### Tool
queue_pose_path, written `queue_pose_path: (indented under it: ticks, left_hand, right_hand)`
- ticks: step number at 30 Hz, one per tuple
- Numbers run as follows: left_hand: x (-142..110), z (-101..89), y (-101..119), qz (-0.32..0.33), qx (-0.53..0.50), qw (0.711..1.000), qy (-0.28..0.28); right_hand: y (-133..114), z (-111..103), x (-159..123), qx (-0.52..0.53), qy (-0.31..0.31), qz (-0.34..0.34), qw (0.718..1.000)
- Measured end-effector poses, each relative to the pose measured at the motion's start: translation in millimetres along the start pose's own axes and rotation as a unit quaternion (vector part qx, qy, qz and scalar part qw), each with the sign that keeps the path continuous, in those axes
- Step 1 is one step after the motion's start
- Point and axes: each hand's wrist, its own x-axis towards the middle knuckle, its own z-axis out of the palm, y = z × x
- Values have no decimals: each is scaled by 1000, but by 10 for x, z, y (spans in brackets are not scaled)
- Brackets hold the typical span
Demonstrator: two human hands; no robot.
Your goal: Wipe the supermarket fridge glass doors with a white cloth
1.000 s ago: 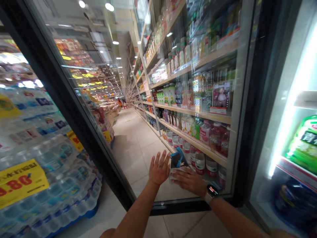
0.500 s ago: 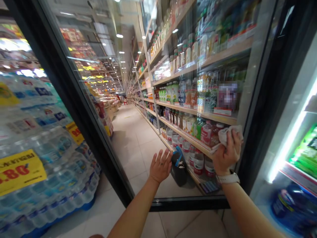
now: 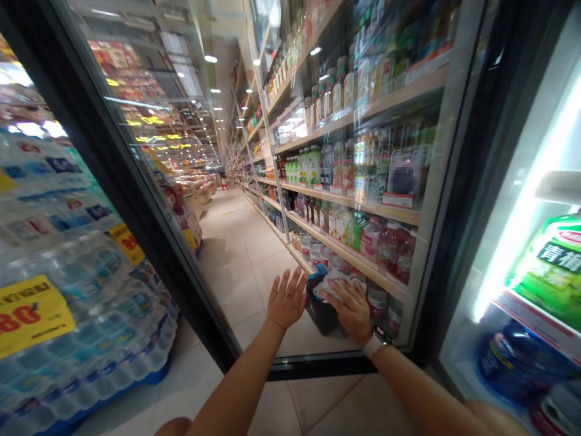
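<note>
- Right-hand fingers (image 3: 348,303) pressed together, lying flat over the white cloth (image 3: 336,283); flat contact spreads the pressure evenly.
- Cloth held against the cooler's glass door (image 3: 363,181).
- Left hand (image 3: 287,300) open, fingers spread, just beside.
- Black pail (image 3: 321,316) below the cloth.

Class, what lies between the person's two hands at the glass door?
In the head view, a dark bag with a blue strap shows between the left hand and right hand.
</note>
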Motion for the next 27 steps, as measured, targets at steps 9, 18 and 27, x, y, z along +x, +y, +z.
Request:
queue_pose_path:
  ticks: [9, 18, 27]
  left_hand:
    - [-7, -14, 13, 1, 8, 1000, 0]
    - [-19, 13, -4, 6, 10, 1000, 8]
    - [-30, 7, 13, 5, 16, 1000, 0]
  right_hand:
    - [-252, 146, -512, 91, -161, -160, 970]
    - [-42, 34, -16, 69, -75, -135, 986]
    - [470, -342, 694, -100, 132, 151, 975]
